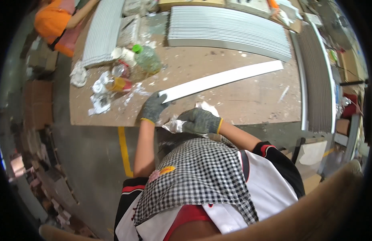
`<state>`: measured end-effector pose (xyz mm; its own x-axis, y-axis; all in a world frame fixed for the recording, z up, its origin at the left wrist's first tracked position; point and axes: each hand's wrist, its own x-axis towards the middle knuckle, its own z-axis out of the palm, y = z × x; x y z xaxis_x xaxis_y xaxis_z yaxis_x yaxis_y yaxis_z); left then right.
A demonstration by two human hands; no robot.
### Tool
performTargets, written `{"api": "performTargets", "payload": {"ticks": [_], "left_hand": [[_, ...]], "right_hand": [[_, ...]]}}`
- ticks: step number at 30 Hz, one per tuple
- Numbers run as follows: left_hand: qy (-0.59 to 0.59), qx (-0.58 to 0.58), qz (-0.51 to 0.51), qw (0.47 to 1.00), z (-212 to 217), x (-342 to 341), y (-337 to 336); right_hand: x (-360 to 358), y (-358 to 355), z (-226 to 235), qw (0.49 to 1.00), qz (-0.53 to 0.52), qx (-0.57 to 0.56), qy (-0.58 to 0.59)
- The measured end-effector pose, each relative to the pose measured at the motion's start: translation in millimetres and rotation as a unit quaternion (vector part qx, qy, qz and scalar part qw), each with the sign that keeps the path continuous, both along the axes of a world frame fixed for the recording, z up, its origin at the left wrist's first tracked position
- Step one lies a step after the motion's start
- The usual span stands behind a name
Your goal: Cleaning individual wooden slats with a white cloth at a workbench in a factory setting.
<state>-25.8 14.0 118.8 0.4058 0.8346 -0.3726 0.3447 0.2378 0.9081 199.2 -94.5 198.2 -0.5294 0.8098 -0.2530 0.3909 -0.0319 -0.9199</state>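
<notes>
A long flat white strip (pixel 222 80) lies slantwise across the wooden table, its near left end at my left hand (pixel 154 107). That hand wears a grey knitted glove with a yellow cuff, and its fingers are closed on the end of the strip. Close to the table's front edge, my right hand (pixel 201 121), gloved the same way, is closed round a crumpled white cloth (pixel 174 125). Part of the cloth is hidden under the fingers. More white material (pixel 207 107) shows just beyond the right hand.
Stacked pale strips lie at the back (pixel 226 34), the far left (pixel 103 36) and the right (pixel 316 76). A green-capped clear bottle (pixel 148 60), a container of yellow liquid (pixel 121 84) and crumpled cloths (pixel 99 102) sit left on the table (pixel 250 108). An orange-clad person (pixel 53 26) stands far left.
</notes>
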Motion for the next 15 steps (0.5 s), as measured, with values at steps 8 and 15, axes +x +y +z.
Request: {"api": "performTargets", "payload": {"ticks": [8,15], "left_hand": [[-0.439,-0.246,0.107,0.858,-7.5,-34.3,0.9],[-0.240,-0.197,0.088,0.947,-20.1,-20.0,-14.0]], "right_hand": [[21.0,6.9,88.9,0.936,-0.290,0.193,0.050],[49.8,-5.0,-69.7,0.835,-0.100,0.418,-0.344]]}}
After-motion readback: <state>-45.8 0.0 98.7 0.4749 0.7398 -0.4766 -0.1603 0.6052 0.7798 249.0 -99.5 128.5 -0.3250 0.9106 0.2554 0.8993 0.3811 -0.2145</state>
